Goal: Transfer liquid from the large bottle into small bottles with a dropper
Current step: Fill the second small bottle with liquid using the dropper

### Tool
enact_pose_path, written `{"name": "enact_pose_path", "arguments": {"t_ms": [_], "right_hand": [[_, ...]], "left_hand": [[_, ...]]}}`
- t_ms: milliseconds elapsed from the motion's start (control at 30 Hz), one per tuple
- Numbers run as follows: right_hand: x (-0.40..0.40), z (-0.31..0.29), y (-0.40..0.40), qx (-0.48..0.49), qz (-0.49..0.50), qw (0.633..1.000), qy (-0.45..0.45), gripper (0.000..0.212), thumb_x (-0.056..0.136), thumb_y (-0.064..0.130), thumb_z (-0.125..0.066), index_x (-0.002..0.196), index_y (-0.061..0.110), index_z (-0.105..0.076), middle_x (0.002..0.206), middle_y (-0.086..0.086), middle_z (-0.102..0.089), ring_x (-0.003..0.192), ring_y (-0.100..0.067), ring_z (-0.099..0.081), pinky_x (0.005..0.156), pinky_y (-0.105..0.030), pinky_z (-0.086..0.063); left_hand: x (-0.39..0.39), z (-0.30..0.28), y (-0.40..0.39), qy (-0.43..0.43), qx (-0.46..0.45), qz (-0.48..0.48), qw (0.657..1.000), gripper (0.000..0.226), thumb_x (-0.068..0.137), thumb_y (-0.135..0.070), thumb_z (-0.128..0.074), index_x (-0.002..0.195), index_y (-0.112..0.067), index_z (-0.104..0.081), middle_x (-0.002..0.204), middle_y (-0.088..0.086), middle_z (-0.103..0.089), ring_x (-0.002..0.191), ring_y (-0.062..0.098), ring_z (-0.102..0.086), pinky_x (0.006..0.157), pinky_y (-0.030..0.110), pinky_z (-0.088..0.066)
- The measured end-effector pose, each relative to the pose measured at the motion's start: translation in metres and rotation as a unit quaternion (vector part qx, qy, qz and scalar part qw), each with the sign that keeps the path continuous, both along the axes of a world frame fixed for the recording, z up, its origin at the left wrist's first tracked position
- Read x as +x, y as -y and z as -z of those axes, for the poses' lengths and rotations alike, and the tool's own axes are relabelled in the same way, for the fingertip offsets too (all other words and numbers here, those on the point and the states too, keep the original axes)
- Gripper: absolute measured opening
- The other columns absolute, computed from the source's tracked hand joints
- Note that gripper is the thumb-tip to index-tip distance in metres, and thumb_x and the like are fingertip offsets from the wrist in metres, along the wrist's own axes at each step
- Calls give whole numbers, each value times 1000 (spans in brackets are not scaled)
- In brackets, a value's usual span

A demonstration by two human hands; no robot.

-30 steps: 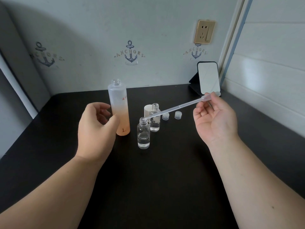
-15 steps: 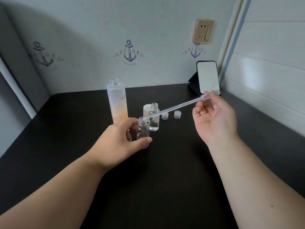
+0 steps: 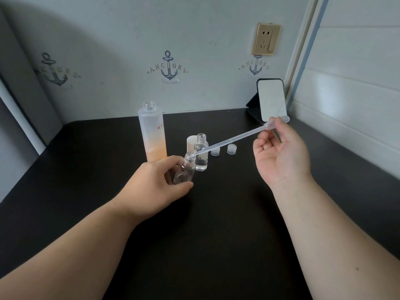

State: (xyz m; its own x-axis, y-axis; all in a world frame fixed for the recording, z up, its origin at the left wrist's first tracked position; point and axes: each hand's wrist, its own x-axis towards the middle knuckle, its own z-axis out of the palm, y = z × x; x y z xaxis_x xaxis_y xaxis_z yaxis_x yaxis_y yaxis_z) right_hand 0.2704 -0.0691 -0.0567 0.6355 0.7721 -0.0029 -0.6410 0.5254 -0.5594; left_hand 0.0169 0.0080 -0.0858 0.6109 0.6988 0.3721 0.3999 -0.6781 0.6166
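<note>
**Small bottle tilted up to meet the dropper**

The left hand (image 3: 155, 182), loose by the large bottle (image 3: 154, 135) a second ago, now clamps the near small bottle (image 3: 184, 172) mid-worktop and tips it. The right hand (image 3: 281, 152) pinches the dropper (image 3: 233, 139) bulb, tip at the neck, so dispensing looks imminent. Clear ribbed glass, soft translucent plastic, frosted peach-tinted cylinder.

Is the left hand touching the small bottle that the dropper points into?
Touching. The head view shows the left hand wrapped around the small bottle, with the thumb and fingers pressed on its sides.
</note>
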Motion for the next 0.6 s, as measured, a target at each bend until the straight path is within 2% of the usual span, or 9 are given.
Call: {"name": "enact_pose_path", "arguments": {"t_ms": [433, 600], "right_hand": [[1, 0, -1, -2, -8, 1000, 9, 13, 94, 9, -66, 85, 7, -75, 73, 0, -68, 52, -9, -51, 51, -19, -42], [2, 1, -1, -4, -12, 1000, 14, 11, 95, 9, -65, 89, 7, -74, 73, 0, -68, 50, -8, -48, 49, -17, -41]], "left_hand": [[-1, 4, -5, 1, 0, 4, 1000, 27, 77, -46, -76, 100, -48, -62, 78, -26, -63, 70, 2, -60, 60, 7, -40], [-2, 4, -5, 0, -7, 7, 1000, 27, 78, -46, -76, 100, -49, -62, 82, -26, -64, 74, 2, -61, 64, 8, -43]]}}
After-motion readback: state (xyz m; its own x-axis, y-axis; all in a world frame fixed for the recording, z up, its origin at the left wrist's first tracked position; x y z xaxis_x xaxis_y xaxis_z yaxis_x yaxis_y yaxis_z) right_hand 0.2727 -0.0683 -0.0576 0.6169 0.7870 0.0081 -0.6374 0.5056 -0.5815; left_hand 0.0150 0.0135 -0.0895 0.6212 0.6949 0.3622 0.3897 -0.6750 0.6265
